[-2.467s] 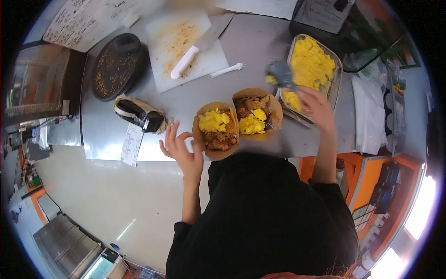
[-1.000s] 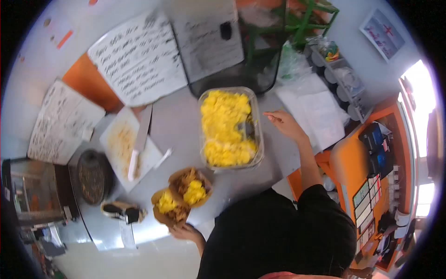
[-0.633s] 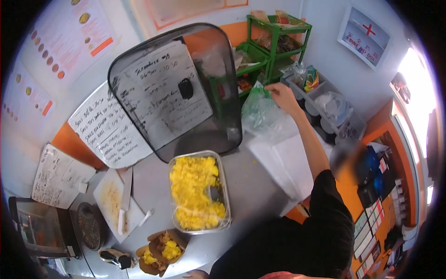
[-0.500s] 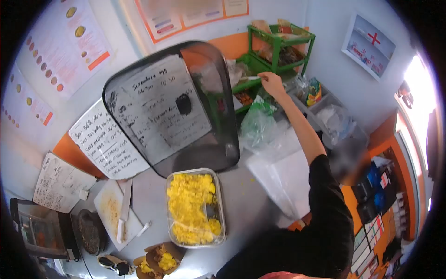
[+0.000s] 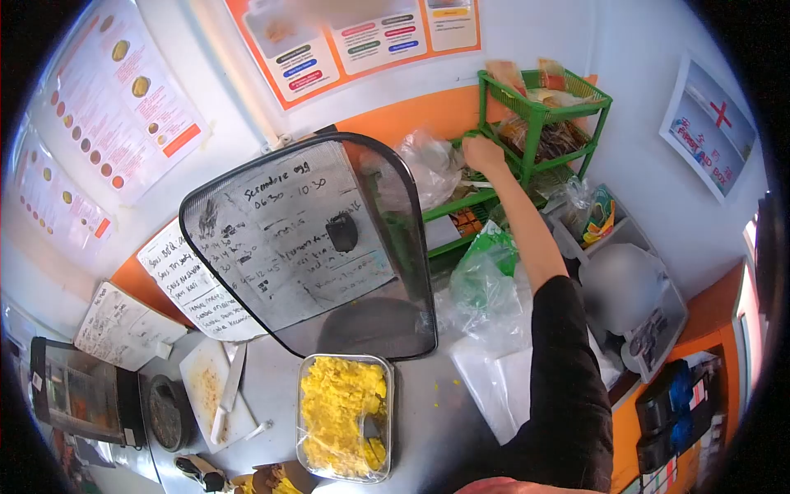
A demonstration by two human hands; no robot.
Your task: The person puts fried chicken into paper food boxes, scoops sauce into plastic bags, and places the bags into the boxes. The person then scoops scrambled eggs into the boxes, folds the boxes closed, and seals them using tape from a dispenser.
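My right hand (image 5: pixel 484 156) reaches far forward to the green rack (image 5: pixel 539 123), at the edge of its lower tier beside a clear plastic bag (image 5: pixel 432 169). Its fingers are bent, and what they hold, if anything, is too small to name. My left hand is out of the frame. Below, on the metal table, the clear tray (image 5: pixel 387 461) is filled with yellow scrambled egg (image 5: pixel 341 403), and a dark utensil (image 5: pixel 371 426) rests in it. At the bottom edge, two brown paper boxes (image 5: pixel 276 479) with egg are partly cut off.
A black mesh cover (image 5: pixel 432 288) stands behind the tray before handwritten boards. To the left lie a knife (image 5: pixel 230 395) on a cutting board (image 5: pixel 206 375) and a round dark stone dish (image 5: pixel 170 413). Plastic bags (image 5: pixel 494 284) and a grey divided bin (image 5: pixel 658 329) are at right.
My right hand has left the utensil in the egg tray and moved forward to the green rack. My left hand has dropped out of view. The view has tilted up towards the wall.
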